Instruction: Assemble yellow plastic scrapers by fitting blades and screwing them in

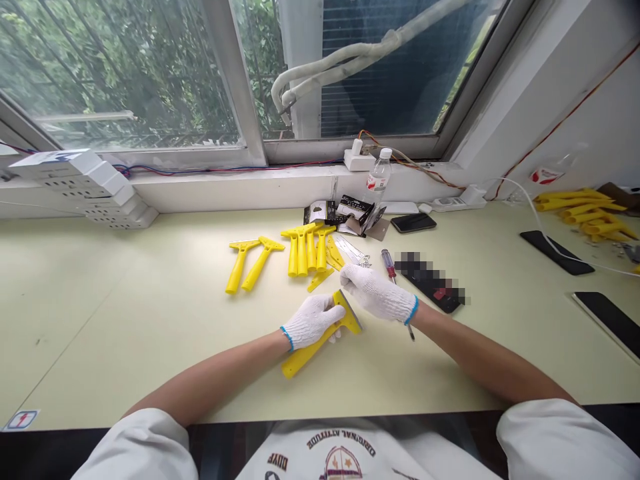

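Cropped shirt [320,460], scraper blade [354,308] perhaps half-hidden

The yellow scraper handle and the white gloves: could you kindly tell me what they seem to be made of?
The yellow scraper handle looks like moulded hard plastic, smooth and slightly glossy. The left glove and right glove look like knitted cotton, matte with a visible coarse weave; a blend is possible.
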Demonstrator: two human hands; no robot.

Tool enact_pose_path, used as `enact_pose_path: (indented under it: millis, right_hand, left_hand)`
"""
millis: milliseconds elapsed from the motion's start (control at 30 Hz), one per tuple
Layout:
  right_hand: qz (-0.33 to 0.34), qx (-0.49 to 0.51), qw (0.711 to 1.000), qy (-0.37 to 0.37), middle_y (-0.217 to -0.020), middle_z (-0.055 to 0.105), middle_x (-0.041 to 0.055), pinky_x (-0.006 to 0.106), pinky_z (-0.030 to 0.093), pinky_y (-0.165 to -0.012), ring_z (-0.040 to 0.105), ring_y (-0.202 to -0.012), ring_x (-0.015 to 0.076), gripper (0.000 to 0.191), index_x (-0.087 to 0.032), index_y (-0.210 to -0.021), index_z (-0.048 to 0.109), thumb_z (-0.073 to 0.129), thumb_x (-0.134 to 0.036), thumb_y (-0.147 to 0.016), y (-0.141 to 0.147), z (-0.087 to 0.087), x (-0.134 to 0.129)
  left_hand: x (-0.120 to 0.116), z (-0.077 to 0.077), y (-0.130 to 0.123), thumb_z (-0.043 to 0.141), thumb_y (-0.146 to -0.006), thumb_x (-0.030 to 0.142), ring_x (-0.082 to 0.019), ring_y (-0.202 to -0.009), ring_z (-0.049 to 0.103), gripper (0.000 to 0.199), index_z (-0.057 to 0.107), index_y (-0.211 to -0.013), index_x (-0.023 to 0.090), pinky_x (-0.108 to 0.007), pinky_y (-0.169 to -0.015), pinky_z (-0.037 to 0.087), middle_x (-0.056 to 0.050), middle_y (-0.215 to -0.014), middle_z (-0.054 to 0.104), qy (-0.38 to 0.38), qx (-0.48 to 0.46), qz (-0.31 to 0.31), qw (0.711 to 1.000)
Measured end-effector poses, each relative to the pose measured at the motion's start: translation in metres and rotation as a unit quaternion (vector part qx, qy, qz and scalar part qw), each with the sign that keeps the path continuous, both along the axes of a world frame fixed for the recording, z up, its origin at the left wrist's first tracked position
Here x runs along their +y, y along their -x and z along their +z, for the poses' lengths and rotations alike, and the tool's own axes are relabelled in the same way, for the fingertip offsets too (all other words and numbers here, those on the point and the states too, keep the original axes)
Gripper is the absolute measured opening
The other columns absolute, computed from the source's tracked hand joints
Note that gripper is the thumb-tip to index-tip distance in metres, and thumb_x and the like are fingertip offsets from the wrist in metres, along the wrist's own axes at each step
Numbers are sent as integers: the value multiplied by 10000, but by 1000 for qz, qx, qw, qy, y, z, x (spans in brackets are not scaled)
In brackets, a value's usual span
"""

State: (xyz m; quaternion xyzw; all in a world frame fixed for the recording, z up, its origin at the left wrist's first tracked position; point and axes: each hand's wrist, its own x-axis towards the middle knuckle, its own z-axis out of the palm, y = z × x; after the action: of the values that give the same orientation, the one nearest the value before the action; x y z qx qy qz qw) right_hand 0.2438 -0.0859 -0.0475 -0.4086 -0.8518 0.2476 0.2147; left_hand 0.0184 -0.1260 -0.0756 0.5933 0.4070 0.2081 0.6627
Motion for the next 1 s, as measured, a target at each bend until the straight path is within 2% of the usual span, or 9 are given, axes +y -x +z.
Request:
enact_pose_path:
  millis: [100,267,433,533,633,733,867,1000]
  right_hand:
    - [33,37,998,-26,-938,668,55,344,509,-789,622,-830,206,108,-214,-974,571,486,-210,-1040,7,1,-11]
    - [97,48,992,-71,-899,701,33,310,499,-732,629,-770,175,143,-220,-959,601,499,-156,-1036,5,-9,-10]
    - [120,46,987,-94,-911,702,34,308,496,-724,627,-779,174,155,-221,-954,606,502,-160,-1052,5,-9,-9]
    - [101,35,992,-73,-896,677,25,311,491,-742,619,-797,177,140,-224,-942,595,521,-149,-1036,7,-4,-12]
    - [50,34,997,-44,-931,633,22,317,491,-759,596,-817,180,97,-225,-986,591,594,-132,-959,9,2,-15]
    - [13,32,999,-7,-1039,611,33,338,515,-828,610,-895,191,265,-224,-1098,604,665,-117,-864,10,9,-15]
    - [5,3,998,64,-1038,697,55,355,521,-850,671,-920,213,231,-208,-1142,637,632,-151,-918,14,11,-18]
    - [-2,-15,997,79,-1040,757,80,363,514,-852,694,-927,230,228,-190,-1151,689,610,-152,-940,15,11,-21]
  left_hand:
    - [0,3,-1,617,-1006,400,-176,-589,725,245,636,-918,172,-281,-588,598,-59,-719,766,8,-15,9,1000]
    - [-1,7,3,628,-1039,581,-189,-624,743,430,639,-979,156,-290,-609,600,-85,-756,775,-6,-38,8,999]
    - [-1,8,4,631,-1038,576,-173,-594,729,423,655,-992,156,-280,-594,589,-73,-766,777,-33,-32,-7,999]
    - [-3,7,3,621,-1036,488,-173,-603,730,330,653,-980,164,-275,-582,593,-62,-759,775,-39,-16,-3,999]
    - [-5,6,1,612,-1013,409,-166,-608,730,245,650,-953,174,-266,-581,597,-46,-751,768,-41,2,2,999]
    - [-7,7,1,607,-988,361,-158,-600,724,198,646,-925,177,-254,-576,590,-36,-732,759,-44,5,-3,999]
    - [-7,7,1,602,-977,354,-157,-580,721,202,653,-901,174,-253,-568,579,-44,-726,769,-44,9,2,999]
    - [-5,5,3,601,-968,333,-164,-578,719,193,685,-927,165,-262,-571,570,-58,-738,779,-38,-4,-3,999]
